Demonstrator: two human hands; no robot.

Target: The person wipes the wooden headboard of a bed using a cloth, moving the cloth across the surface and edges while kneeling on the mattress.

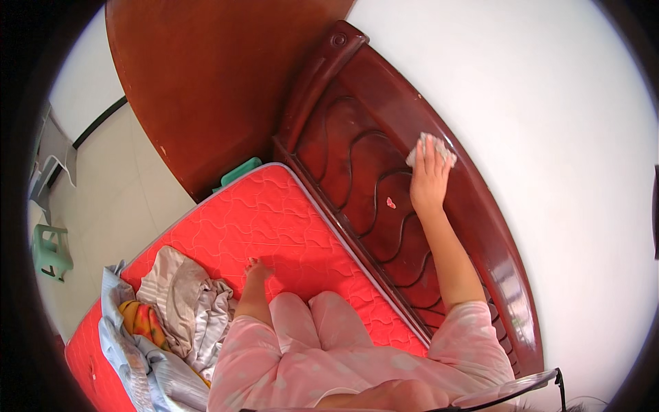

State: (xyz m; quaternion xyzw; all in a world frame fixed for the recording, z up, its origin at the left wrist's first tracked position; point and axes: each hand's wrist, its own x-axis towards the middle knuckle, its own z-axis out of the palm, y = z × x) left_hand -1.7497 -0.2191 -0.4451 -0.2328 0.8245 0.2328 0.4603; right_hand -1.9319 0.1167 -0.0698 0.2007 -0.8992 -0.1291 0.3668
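Note:
My right hand (430, 186) presses a crumpled light cloth (431, 149) against the upper part of a dark red wooden headboard (376, 123), near its curved top rail. Carved wavy lines run over the headboard's panel, and a small pink sticker (391, 203) is on it, left of my right forearm. My left hand (257, 269) is over the red quilted mattress (304, 221), fingers apart, with nothing in it; whether it rests on the mattress is hard to tell. Grey satin-like bedding (177, 293) lies crumpled to the left of that hand.
Light blue bedding (116, 314) and a yellow-and-red cloth (144, 322) lie at the mattress's left side. A large brown wooden panel (206, 77) stands beyond the mattress. A green plastic stool (53, 252) stands on the tiled floor; another green object (241, 172) shows behind the mattress. A white wall borders the headboard.

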